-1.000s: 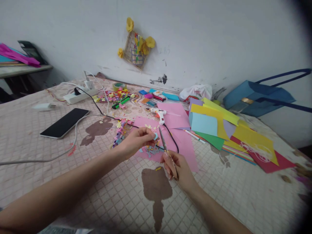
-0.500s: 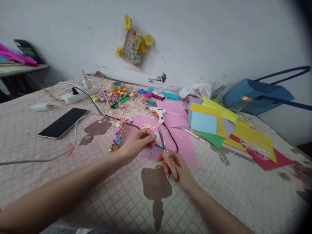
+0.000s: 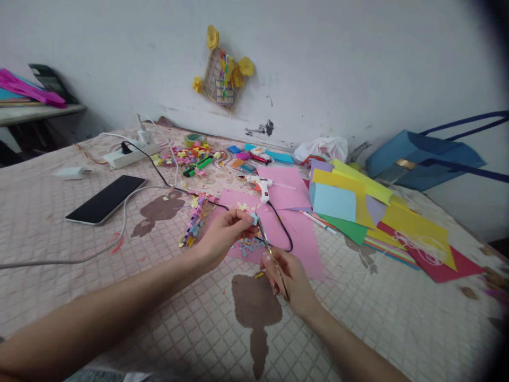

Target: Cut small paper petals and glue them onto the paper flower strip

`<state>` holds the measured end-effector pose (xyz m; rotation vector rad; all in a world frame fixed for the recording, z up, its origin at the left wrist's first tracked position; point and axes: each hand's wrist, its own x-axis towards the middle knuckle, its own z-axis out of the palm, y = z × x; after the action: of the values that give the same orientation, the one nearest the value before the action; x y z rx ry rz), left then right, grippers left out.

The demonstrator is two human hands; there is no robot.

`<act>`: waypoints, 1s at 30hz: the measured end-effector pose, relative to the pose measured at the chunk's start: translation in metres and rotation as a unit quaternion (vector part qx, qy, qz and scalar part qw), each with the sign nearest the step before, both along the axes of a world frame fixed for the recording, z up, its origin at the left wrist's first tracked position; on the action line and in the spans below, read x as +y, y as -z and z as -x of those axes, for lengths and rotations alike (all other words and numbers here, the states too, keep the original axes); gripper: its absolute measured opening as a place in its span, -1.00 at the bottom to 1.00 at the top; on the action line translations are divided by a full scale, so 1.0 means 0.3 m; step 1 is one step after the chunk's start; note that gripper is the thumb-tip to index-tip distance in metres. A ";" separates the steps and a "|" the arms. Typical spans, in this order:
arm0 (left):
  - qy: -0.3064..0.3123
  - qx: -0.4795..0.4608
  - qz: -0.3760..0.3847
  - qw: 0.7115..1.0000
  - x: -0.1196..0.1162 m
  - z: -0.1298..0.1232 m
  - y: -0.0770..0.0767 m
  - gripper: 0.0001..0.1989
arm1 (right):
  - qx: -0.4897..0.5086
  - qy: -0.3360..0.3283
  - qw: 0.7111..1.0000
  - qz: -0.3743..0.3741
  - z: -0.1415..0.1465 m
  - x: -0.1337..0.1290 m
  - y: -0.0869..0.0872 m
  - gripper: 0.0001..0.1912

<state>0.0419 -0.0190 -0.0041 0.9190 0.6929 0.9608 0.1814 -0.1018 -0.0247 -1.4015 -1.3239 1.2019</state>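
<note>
Between the thumb and fingers of my left hand (image 3: pixel 229 232) is pinched a small light-blue piece of paper (image 3: pixel 254 218). My right hand (image 3: pixel 289 277) is closed around the handles of a pair of scissors (image 3: pixel 265 240), whose blades point up and away, close beside the blue piece. Below and behind my hands lies pink paper (image 3: pixel 306 241), with light-blue paper cut-outs (image 3: pixel 247 247) on it, partly hidden by my left hand. A strip covered with colourful paper flowers (image 3: pixel 193 223) lies left of my left hand.
A white glue gun (image 3: pixel 264 190) with a black cord lies on the pink paper. Coloured sheets (image 3: pixel 334 201) are piled to the right, before a blue bag (image 3: pixel 421 159). Leftward are a phone (image 3: pixel 106 200), a power strip (image 3: pixel 125 154) and a green cutter (image 3: pixel 198 166).
The scissor blades have come closer to the blue piece, which is turned and shows more of its face. The whole view has shifted slightly.
</note>
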 end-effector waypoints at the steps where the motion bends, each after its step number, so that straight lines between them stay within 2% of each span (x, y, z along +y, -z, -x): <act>1: -0.003 0.000 -0.001 1.000 -0.002 -0.001 0.001 -0.86 | -0.003 0.000 1.000 -0.002 0.000 0.000 -0.001 -0.55; 13: -0.029 -0.009 0.008 0.999 -0.020 -0.015 0.001 -0.86 | -0.044 -0.002 0.998 -0.035 -0.010 0.002 0.019 -0.63; 30: -0.024 -0.014 0.006 1.000 -0.019 -0.014 0.011 -0.86 | -0.041 -0.004 0.999 -0.026 -0.008 0.004 0.009 -0.62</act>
<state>0.0461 -0.0247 -0.0072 0.8801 0.6997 1.0095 0.1839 -0.1005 -0.0275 -1.4218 -1.4095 1.1173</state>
